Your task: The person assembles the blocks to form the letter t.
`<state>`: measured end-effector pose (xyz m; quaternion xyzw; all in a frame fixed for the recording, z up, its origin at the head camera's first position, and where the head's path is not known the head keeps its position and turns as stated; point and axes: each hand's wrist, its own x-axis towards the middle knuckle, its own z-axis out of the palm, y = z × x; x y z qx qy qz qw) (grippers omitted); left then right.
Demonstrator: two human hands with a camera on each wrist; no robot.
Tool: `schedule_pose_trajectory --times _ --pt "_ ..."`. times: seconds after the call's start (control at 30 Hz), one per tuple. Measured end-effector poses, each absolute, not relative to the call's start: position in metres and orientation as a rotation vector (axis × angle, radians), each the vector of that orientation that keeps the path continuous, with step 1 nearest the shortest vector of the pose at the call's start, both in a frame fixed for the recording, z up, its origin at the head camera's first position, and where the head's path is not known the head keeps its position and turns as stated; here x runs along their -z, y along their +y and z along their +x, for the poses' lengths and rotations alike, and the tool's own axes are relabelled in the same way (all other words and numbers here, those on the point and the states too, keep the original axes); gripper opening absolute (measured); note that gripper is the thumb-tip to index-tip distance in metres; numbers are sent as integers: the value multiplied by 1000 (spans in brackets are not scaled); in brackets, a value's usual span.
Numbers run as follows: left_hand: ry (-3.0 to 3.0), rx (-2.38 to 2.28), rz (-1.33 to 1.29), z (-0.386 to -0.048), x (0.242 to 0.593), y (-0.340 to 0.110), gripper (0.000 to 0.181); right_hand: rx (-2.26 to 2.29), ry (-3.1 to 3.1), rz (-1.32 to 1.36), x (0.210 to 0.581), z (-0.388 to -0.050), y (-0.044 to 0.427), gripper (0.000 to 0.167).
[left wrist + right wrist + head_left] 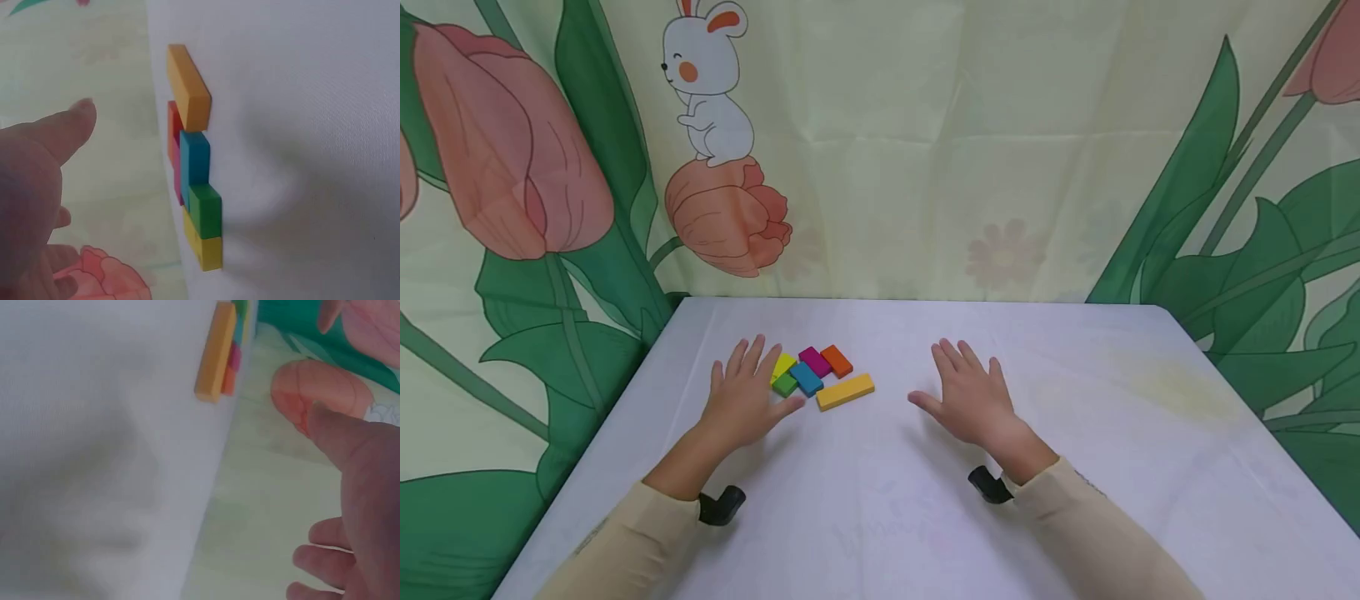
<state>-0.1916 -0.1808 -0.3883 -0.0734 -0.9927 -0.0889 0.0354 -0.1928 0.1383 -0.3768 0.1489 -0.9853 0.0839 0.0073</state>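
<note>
Several coloured blocks lie in a loose cluster on the white table: a long yellow-orange block (846, 392), a blue block (807, 379), a green block (785, 384), a yellow block (782, 365), a magenta block (815, 362) and an orange block (837, 360). My left hand (743, 402) hovers just left of them with fingers spread, partly covering the yellow block in the head view. To the right of the cluster, my right hand (968, 398) hangs over the table, fingers extended and holding nothing. Both hands cast shadows on the cloth.
The table (880, 517) is covered in white cloth. Behind it hangs a curtain (895, 167) printed with tulips and a rabbit. A black wrist camera (722, 506) sits at the left cuff and another black camera (989, 485) at the right.
</note>
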Motion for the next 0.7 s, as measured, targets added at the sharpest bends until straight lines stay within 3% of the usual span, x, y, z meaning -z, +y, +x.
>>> schedule_pose_trajectory --times 0.4,0.7 --pt "-3080 350 -196 -211 400 -178 82 -297 -3033 672 391 -218 103 68" --pt "-3155 490 -167 -227 412 -172 78 -642 -3129 798 408 -234 80 52"
